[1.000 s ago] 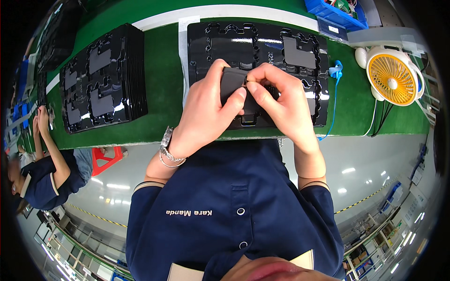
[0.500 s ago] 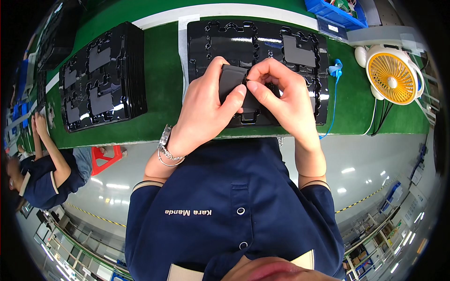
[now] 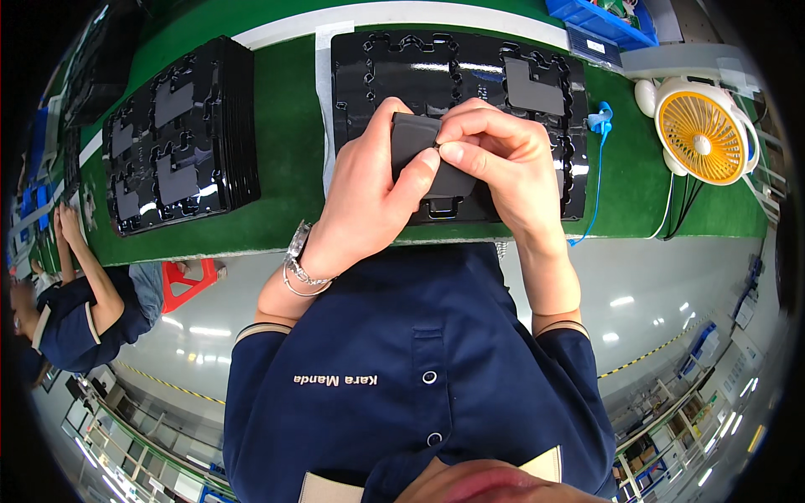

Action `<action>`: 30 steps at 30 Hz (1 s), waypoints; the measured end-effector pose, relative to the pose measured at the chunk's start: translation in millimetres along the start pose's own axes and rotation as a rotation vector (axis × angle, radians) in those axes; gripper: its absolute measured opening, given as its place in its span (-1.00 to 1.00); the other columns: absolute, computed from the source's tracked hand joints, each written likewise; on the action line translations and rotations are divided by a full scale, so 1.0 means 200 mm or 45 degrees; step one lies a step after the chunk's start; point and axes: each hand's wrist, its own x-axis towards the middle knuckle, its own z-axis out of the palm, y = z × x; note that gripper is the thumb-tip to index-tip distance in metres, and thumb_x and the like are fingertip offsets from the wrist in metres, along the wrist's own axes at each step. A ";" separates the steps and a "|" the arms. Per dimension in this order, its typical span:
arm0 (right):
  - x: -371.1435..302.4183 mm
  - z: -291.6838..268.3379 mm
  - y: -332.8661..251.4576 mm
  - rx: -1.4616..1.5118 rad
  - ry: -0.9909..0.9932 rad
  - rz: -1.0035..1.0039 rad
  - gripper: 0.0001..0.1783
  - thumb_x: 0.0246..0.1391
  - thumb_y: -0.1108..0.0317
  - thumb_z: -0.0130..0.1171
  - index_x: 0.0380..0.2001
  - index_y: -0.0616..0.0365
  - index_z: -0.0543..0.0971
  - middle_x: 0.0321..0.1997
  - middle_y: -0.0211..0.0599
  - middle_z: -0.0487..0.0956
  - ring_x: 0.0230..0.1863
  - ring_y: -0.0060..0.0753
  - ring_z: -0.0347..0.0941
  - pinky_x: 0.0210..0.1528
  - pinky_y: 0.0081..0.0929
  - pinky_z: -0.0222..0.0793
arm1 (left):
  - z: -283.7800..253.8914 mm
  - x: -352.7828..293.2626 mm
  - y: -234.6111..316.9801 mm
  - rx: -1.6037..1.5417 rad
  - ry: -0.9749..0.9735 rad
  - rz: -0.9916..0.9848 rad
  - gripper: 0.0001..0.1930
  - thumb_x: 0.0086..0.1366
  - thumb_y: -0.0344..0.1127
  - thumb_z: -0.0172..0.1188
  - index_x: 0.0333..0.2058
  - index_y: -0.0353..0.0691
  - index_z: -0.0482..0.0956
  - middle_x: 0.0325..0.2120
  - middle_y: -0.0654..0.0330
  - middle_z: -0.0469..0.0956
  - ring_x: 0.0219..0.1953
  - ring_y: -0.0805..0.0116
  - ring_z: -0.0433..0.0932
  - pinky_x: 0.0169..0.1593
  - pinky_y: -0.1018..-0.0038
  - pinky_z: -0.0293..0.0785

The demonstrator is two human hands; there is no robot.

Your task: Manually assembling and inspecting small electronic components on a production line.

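Note:
My left hand and my right hand both hold a flat dark grey part over a black moulded tray on the green bench. The left thumb presses on the part's face. Right thumb and forefinger pinch at its upper right edge. A similar grey part lies in a pocket at the tray's back right.
A stack of black trays with grey parts stands to the left. At the right are a yellow desk fan, a blue cable and a blue bin. Another person sits at far left.
The right fingers have shifted left along the part's top edge to meet the left thumb. The part stays over the tray.

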 end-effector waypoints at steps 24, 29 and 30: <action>0.00 -0.53 -0.11 -1.992 0.356 -0.306 -0.68 0.00 0.39 0.37 -0.14 0.14 0.58 -0.20 -0.28 0.52 -0.06 -0.12 0.45 -0.06 -0.21 0.43 | -0.15 0.28 -0.10 0.723 0.317 0.265 -0.75 0.39 -0.31 0.13 -0.03 -0.25 0.43 -0.54 0.14 0.46 -0.47 0.16 0.48 -0.31 0.24 0.35; 0.03 -0.57 -0.15 -1.742 0.337 -0.110 -0.75 0.03 0.44 0.34 -0.20 0.19 0.55 -0.37 -0.29 0.50 -0.29 -0.26 0.47 -0.22 -0.38 0.42 | -0.17 0.35 -0.18 1.144 0.476 0.652 -0.74 0.32 -0.28 0.23 -0.04 -0.15 0.55 -0.21 0.18 0.53 -0.10 0.17 0.48 0.01 0.24 0.35; 0.03 -0.54 -0.17 -1.634 0.362 0.000 -0.76 0.05 0.45 0.34 -0.21 0.20 0.55 -0.43 -0.29 0.49 -0.35 -0.32 0.46 -0.27 -0.43 0.41 | -0.16 0.34 -0.19 1.119 0.501 0.611 -0.73 0.31 -0.25 0.25 -0.04 -0.11 0.59 -0.02 0.19 0.49 0.05 0.15 0.40 0.15 0.24 0.30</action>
